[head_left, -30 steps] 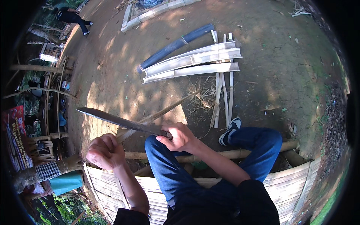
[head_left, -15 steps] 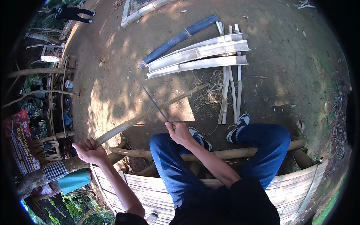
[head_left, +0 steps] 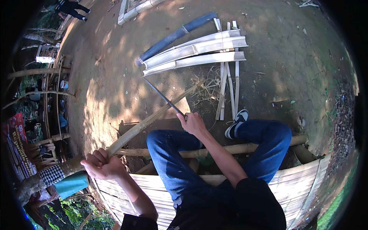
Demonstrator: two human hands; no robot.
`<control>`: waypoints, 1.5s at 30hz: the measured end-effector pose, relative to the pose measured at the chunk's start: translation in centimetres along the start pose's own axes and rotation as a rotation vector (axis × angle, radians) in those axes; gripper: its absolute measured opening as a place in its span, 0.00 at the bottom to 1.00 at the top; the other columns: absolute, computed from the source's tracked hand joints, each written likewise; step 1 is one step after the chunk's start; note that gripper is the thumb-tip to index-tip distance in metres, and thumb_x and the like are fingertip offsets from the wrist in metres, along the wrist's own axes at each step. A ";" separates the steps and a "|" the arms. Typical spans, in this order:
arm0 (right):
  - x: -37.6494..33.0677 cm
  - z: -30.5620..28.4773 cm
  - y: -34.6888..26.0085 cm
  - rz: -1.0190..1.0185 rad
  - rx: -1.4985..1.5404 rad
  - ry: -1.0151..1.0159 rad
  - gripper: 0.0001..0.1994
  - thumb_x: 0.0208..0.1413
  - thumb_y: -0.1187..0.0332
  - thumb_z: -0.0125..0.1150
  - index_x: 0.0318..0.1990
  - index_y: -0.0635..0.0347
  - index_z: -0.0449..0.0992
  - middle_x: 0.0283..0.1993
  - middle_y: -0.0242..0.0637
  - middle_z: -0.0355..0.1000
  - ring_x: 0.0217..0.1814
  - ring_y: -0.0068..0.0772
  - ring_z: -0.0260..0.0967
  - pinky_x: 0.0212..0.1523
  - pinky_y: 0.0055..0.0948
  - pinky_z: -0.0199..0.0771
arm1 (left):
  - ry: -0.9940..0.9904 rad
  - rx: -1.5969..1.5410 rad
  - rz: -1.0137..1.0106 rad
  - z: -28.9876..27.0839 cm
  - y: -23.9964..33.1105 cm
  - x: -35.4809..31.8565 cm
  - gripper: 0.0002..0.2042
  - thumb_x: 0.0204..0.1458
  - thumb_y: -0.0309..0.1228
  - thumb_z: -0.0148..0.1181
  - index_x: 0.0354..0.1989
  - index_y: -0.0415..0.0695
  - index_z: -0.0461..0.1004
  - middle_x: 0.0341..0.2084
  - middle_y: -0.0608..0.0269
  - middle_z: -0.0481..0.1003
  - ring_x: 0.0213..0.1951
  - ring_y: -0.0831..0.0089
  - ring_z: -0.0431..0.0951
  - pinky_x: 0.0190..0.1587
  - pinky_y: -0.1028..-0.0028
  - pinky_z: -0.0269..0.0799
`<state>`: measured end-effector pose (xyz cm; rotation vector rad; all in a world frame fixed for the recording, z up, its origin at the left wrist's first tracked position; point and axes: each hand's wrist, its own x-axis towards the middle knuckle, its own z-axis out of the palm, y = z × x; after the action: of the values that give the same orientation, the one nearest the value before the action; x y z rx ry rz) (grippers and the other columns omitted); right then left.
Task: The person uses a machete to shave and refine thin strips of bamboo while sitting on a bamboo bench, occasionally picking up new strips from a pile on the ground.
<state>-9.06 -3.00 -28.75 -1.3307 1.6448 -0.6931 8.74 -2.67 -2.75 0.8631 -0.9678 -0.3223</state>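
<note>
My left hand (head_left: 102, 165) is closed around the near end of a long bamboo strip (head_left: 147, 120), which slants away to the upper right over the ground. In my right hand (head_left: 192, 123) is the handle of a long-bladed knife (head_left: 160, 93). Its dark, narrow blade points to the upper left and crosses the strip, touching it or just above it; I cannot tell which. Beyond the strip's far end lies a heap of thin shavings (head_left: 209, 90). My fingers hide most of the knife's handle.
Split bamboo halves (head_left: 199, 48) lie across narrow bamboo slats (head_left: 236, 84), beside a dark pole (head_left: 176, 36). I sit on a slatted bamboo bench (head_left: 264, 199) with a bamboo rail (head_left: 253, 147) in front. A checkered cloth (head_left: 52, 175) wraps a log at left. A person (head_left: 73, 8) stands far left.
My right hand and the knife have moved along the strip toward its far end. My left hand, with the strip, has shifted right and closer to me. The whole view has shifted slightly.
</note>
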 end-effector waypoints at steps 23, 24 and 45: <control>-3.1 -1.5 -9.4 -0.363 0.195 -0.048 0.28 0.57 0.45 0.51 0.28 0.68 0.77 0.18 0.53 0.71 0.24 0.55 0.73 0.27 0.46 0.74 | 0.090 0.018 0.034 1.5 0.1 -0.3 0.24 0.63 0.33 0.49 0.14 0.53 0.46 0.12 0.75 0.43 0.14 0.84 0.41 0.17 0.78 0.37; -3.7 -2.0 -10.3 -0.492 0.139 -0.011 0.27 0.56 0.45 0.53 0.28 0.66 0.76 0.18 0.51 0.71 0.23 0.53 0.73 0.26 0.44 0.74 | 0.101 0.017 0.033 1.8 0.1 -0.3 0.24 0.63 0.33 0.49 0.14 0.53 0.46 0.12 0.75 0.43 0.14 0.84 0.41 0.17 0.78 0.37; -1.5 -2.7 -6.8 -0.638 0.216 0.174 0.22 0.52 0.48 0.59 0.28 0.61 0.75 0.19 0.46 0.71 0.24 0.52 0.73 0.25 0.44 0.73 | 0.004 -0.004 0.073 5.1 1.2 -1.4 0.24 0.63 0.34 0.48 0.15 0.52 0.46 0.12 0.74 0.43 0.14 0.83 0.41 0.17 0.77 0.35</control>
<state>-8.29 -3.70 -21.37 -1.6773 1.2136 -1.3523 3.63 -3.57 -1.29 0.8220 -0.9924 -0.2601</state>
